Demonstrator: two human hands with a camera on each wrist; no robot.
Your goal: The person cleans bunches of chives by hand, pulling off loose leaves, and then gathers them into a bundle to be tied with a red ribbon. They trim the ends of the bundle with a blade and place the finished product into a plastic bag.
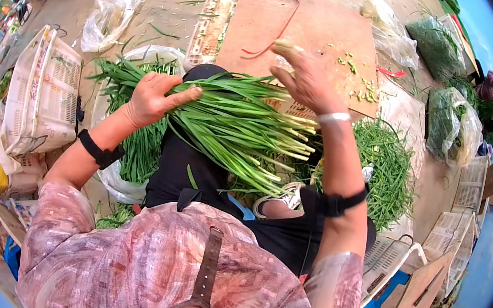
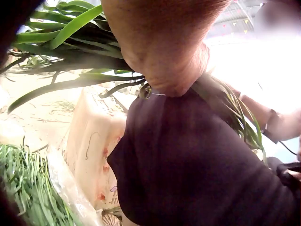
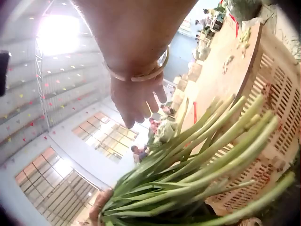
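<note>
A thick bunch of garlic chives [image 1: 232, 124] lies slantwise above the person's lap, leaves to the left and pale stem ends to the right. The left hand [image 1: 155, 97] grips it round the leafy part, thumb across the top. Raised above the stem ends, the right hand [image 1: 307, 80] has its fingers extended and holds nothing. In the right wrist view the stems [image 3: 235, 136] fan out below that hand [image 3: 136, 99]. Beyond the bunch, a red tie strip [image 1: 282, 31] lies on a wooden board [image 1: 326, 24] that rests on a plastic crate [image 3: 277, 89].
Cut pale bits [image 1: 363, 93] are scattered on the board's right side. A heap of loose greens [image 1: 381, 169] lies at the right, and a plastic bag [image 1: 108, 173] of chives at the left. White crates [image 1: 52, 91] stand farther left; filled bags [image 1: 438, 48] lie at the back right.
</note>
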